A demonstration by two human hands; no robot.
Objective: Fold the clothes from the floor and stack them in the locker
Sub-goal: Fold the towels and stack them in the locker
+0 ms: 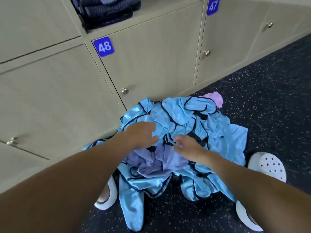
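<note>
Upper left: the open beige locker compartment holds dark folded clothes. Your left hand, fingers spread and relaxed, rests on or just over the heap of shiny light-blue satin garments with dark piping. The heap lies on the dark speckled floor against locker 48.

Expect light, limp, slippery cloth, so take it at a piped hem or shoulder seam.

Your right hand is blurred, fingers loosely extended, with nothing visibly pinched. Both arms reach forward and down.

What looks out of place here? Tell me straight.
The clothes lie in a crumpled heap on the floor before locker 48, unfolded, with a pink piece poking out behind. Nothing looks torn or spilled.
</note>
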